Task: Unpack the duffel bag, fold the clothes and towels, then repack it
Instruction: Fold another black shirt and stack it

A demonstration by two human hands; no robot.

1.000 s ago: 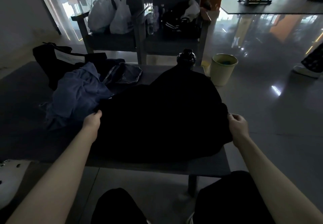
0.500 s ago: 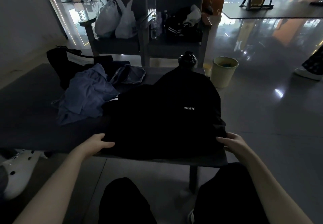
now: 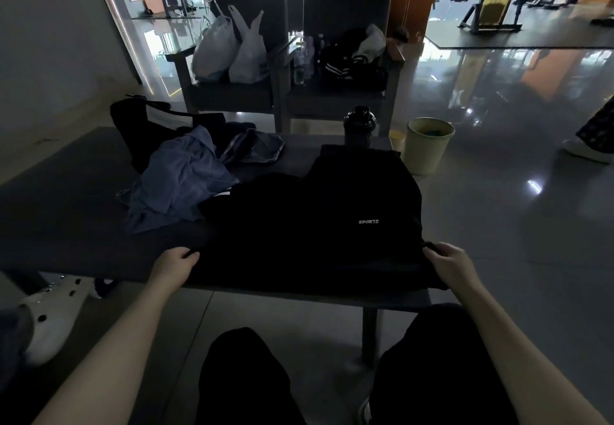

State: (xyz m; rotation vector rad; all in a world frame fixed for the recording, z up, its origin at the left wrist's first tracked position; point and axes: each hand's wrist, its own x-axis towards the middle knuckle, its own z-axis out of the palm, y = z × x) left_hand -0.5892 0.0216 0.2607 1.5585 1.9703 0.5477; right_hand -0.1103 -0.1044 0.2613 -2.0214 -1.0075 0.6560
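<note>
A black garment (image 3: 309, 225) with a small white "SPORTS" print lies spread over the near right part of the dark table (image 3: 66, 225). My left hand (image 3: 176, 267) pinches its near left corner and my right hand (image 3: 450, 263) grips its near right corner, both at the table's front edge. A crumpled blue garment (image 3: 179, 179) lies left of it, with a dark patterned piece (image 3: 255, 150) behind. The black duffel bag (image 3: 143, 125) sits slumped at the table's far left.
A black shaker bottle (image 3: 359, 127) stands at the table's far edge. A pale waste bin (image 3: 427, 145) is on the floor to the right. Two chairs behind hold white plastic bags (image 3: 229, 49) and dark clothes (image 3: 352, 59). A white clog (image 3: 53, 311) lies at lower left.
Both hands drew back from the garment's sides to its near corners at the table's front edge. The garment now lies flatter, with its "SPORTS" print showing.
</note>
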